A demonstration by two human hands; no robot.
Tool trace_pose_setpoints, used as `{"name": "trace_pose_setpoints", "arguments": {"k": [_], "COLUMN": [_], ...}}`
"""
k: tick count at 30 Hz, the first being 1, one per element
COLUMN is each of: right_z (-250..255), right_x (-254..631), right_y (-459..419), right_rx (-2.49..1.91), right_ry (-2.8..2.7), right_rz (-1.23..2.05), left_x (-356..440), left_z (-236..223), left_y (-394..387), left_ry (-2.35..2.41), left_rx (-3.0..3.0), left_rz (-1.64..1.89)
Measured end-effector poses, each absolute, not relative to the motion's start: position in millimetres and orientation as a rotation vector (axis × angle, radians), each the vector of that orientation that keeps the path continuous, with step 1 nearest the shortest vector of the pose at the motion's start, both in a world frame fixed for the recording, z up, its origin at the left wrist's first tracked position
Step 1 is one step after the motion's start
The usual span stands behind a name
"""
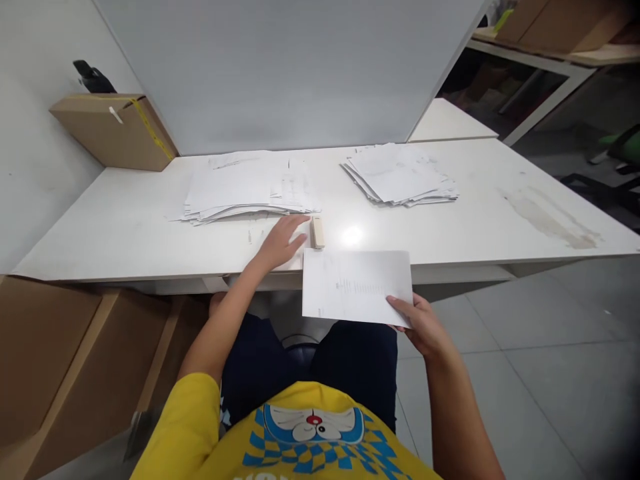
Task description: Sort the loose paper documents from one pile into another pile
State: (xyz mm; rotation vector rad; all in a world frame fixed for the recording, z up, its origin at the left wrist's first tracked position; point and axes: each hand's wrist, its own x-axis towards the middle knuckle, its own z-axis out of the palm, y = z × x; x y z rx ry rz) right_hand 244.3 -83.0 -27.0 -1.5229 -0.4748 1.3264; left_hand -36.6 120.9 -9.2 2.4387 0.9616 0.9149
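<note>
On smooth white table [450,220], flat open left hand [283,243] beside stapler [317,232]; right hand [420,323] gripping thin rectangular sheet [356,285].

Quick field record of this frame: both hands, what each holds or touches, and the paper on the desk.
left hand: open, flat on desk, fingertips beside stapler
right hand: grips sheet at its lower right corner, off the desk's front edge
left stack: loose papers, just beyond left hand
right stack: fanned papers, untouched
box: cardboard, far left corner

Left hand [280,243] reaches forward, fingers spread flat; right hand [420,323] pinches shut.
</note>
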Motion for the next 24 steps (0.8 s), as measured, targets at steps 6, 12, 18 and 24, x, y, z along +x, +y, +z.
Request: {"name": "trace_pose_setpoints", "arguments": {"k": [6,12,18,24], "right_z": [-26,-29,-29,-29], "right_x": [267,286,292,295], "right_y": [-82,-76,-58,-50], "right_rx": [-1.604,-1.635,-1.652,-1.674], "right_ry": [-0.473,-0.547,-0.585,-0.603], "right_rz": [1.314,1.353,1.352,1.374], "left_x": [10,9,13,13], "left_z": [-9,-3,4,4], "left_y": [139,133,129,125], "left_ry": [0.868,0.908,0.917,0.916], "left_rx": [2.44,2.388,2.405,2.43], "left_rz": [0.478,0.412,0.351,0.302]}}
